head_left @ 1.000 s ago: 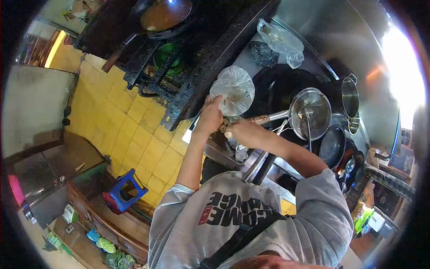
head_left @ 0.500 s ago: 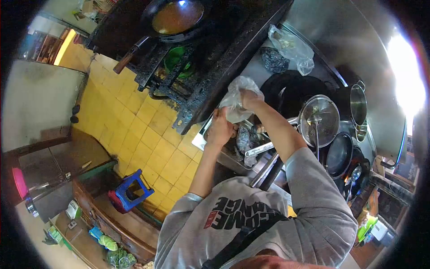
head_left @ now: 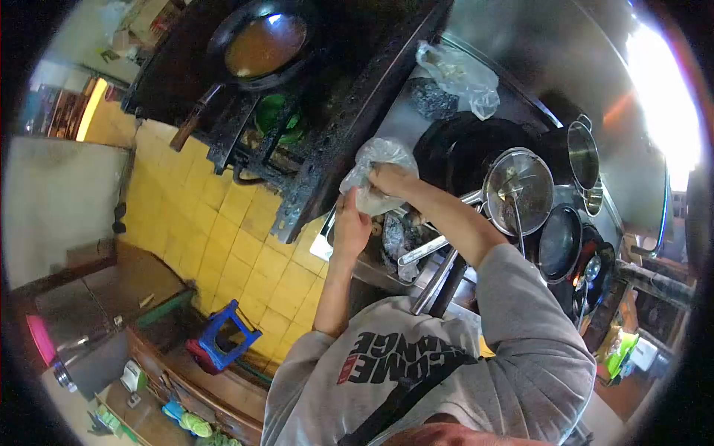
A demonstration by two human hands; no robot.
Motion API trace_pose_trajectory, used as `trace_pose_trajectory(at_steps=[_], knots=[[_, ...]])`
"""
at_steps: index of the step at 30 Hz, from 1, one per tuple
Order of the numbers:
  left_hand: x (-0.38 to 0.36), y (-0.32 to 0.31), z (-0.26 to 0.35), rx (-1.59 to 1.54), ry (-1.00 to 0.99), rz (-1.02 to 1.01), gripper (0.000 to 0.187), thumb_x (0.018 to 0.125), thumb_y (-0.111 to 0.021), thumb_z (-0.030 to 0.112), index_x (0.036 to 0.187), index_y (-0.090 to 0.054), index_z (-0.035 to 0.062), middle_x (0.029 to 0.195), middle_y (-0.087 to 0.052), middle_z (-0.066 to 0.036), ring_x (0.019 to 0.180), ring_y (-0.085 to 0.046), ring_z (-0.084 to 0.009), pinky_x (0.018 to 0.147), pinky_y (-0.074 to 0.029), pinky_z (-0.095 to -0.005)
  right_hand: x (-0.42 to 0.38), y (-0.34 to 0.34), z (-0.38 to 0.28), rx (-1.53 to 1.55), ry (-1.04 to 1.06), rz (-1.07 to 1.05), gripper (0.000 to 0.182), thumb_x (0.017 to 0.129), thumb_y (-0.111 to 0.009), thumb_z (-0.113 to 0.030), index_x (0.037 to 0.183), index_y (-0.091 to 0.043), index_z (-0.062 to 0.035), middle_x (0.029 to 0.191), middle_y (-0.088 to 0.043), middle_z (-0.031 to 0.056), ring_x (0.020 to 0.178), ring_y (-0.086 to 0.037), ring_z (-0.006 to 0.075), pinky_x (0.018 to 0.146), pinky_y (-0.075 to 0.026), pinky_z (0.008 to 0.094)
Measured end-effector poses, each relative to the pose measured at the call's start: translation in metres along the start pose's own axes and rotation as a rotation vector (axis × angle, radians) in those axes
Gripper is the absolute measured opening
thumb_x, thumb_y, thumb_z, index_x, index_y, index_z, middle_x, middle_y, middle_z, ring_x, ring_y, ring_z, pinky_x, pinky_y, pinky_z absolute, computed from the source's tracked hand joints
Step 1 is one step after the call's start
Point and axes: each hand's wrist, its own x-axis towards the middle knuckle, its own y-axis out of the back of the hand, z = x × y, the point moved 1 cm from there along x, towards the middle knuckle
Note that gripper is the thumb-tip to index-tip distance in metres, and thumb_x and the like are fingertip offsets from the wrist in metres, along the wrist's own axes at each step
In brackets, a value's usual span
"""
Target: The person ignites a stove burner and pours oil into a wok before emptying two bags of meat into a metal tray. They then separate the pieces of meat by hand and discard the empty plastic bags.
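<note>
A clear plastic bag (head_left: 387, 154) hangs between my hands above a metal tray (head_left: 325, 236). My left hand (head_left: 351, 227) is closed on the bag's near left side. My right hand (head_left: 392, 181) is bent at the bag's mouth, its fingers curled into the plastic and partly hidden; the contents are too blurred to make out. Below, the tray holds a dark crumpled plastic bag (head_left: 394, 234) and small brownish pieces (head_left: 377, 225). A strainer (head_left: 523, 167) with a spoon in it rests right of my right forearm.
A wok (head_left: 265, 48) with brown liquid stands on the blackened stove (head_left: 349, 97), its handle jutting left. Pots (head_left: 583, 154) and a frying pan (head_left: 559, 244) crowd the right. Another plastic bag (head_left: 465, 78) lies at the back. A blue stool (head_left: 230, 334) stands on yellow tiles (head_left: 238, 245).
The view has shifted slightly, moving the scene left. My right hand has turned and curled more at the bag's mouth, and my left hand stays on the bag's side.
</note>
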Motion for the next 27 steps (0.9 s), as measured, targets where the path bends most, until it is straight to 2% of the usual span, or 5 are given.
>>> trace_pose_trajectory(at_steps=[9,15,18,21,27], knots=[[-0.002,-0.002,0.009,0.021,-0.031,0.025,0.057,0.068,-0.055,-0.008,0.123,-0.042,-0.0015,0.111,-0.050,-0.025,0.093,-0.055,-0.0385,0.078,-0.045,-0.0420,0.004,-0.004,0.001,-0.076,0.021,-0.072,0.026,0.084,-0.040,-0.012,0.097,-0.058,0.0033,0.104,-0.059,0.0249,0.093,-0.061,0.0350,0.082,-0.048,0.0411],[0.000,-0.004,0.007,0.048,-0.166,0.127,0.050,0.070,-0.050,-0.005,0.120,-0.045,-0.0036,0.103,-0.053,-0.026,0.093,-0.054,-0.0397,0.079,-0.044,-0.0439,0.013,-0.016,0.015,0.015,-0.033,-0.147,0.029,0.085,-0.041,-0.016,0.098,-0.058,0.0039,0.099,-0.061,0.0252,0.094,-0.061,0.0340,0.080,-0.050,0.0390],[-0.001,0.000,0.010,-0.013,0.020,0.010,0.051,0.070,-0.051,-0.004,0.121,-0.044,-0.0032,0.103,-0.053,-0.026,0.091,-0.054,-0.0391,0.079,-0.044,-0.0437,0.014,-0.003,0.016,0.153,-0.105,-0.264,0.034,0.088,-0.040,-0.024,0.109,-0.058,-0.0033,0.119,-0.053,0.0208,0.111,-0.052,0.0310,0.092,-0.042,0.0398],[0.000,-0.004,0.004,0.043,-0.041,0.067,0.051,0.070,-0.052,-0.004,0.120,-0.045,-0.0035,0.100,-0.054,-0.025,0.089,-0.054,-0.0385,0.077,-0.044,-0.0436,-0.005,0.017,0.018,0.072,0.055,-0.006,0.034,0.079,-0.048,-0.031,0.101,-0.062,-0.0092,0.101,-0.063,0.0155,0.095,-0.060,0.0323,0.085,-0.046,0.0418],[0.004,-0.006,-0.003,0.107,-0.072,0.105,0.056,0.070,-0.055,-0.003,0.124,-0.041,-0.0025,0.106,-0.051,-0.025,0.096,-0.053,-0.0398,0.084,-0.043,-0.0446,0.006,0.013,0.015,-0.152,0.011,-0.186,0.039,0.080,-0.048,-0.035,0.104,-0.061,-0.0061,0.108,-0.060,0.0175,0.099,-0.059,0.0312,0.087,-0.046,0.0403]])
